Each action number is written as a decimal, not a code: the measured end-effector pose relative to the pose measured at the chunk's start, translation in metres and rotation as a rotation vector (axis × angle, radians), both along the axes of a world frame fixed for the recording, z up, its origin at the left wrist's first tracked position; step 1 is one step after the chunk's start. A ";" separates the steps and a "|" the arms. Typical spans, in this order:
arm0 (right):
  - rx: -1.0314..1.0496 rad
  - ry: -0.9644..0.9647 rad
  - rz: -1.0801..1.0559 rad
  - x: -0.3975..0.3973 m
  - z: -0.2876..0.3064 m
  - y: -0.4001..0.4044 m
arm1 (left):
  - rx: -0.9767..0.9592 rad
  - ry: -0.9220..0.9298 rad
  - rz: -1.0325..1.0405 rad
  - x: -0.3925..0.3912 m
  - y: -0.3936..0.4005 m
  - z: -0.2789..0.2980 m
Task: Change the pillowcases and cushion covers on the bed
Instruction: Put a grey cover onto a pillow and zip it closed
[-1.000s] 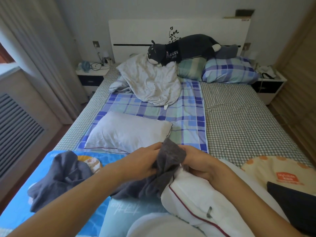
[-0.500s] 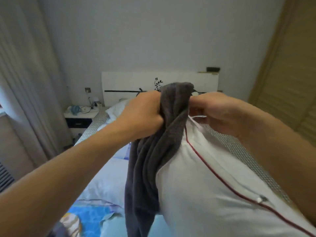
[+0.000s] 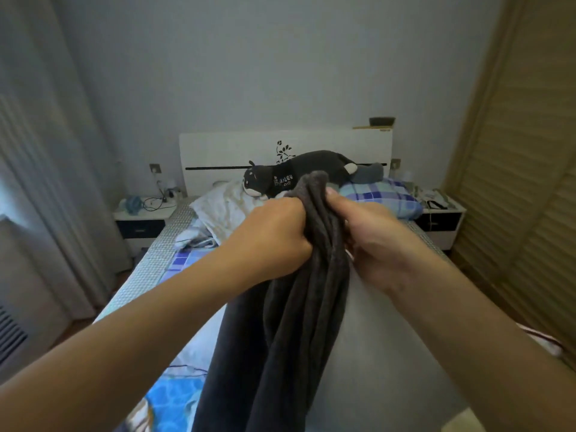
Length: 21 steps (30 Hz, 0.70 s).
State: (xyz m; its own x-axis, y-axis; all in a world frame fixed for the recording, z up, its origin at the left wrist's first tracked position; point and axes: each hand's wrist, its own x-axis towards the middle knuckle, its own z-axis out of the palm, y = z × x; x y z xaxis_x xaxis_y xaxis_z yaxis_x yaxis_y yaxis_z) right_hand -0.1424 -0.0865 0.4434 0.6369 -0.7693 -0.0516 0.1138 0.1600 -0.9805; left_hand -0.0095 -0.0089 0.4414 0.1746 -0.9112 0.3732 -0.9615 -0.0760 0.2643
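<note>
Now the gray cover (image 3: 299, 307) hangs lower over the white pillow (image 3: 389, 353); my left hand (image 3: 274, 235) and right hand (image 3: 371, 238) grip its bunched top to pull it down.

Both our arms reach forward and up, forearms converging. Our left hand (image 3: 274, 236) is a tight fist, knuckles up, clenched on the cover (image 3: 311, 244). Our right hand (image 3: 371, 241) grips the same cover from the other side, fingers curled.

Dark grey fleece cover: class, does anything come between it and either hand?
Nothing visible does: the left hand and right hand both grip the dark grey fleece cover directly at its bunched top.
</note>
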 end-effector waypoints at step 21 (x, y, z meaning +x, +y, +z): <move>0.310 -0.144 -0.287 -0.064 -0.075 -0.017 | -0.212 0.579 0.376 0.091 -0.021 -0.039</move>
State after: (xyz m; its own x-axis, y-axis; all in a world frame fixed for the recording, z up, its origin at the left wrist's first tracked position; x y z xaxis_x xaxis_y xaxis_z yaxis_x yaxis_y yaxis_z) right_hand -0.2064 -0.1034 0.3689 0.4173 -0.8782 -0.2339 0.3284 0.3857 -0.8622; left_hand 0.0818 -0.0296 0.4024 0.6852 -0.6692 0.2877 -0.5814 -0.2645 0.7695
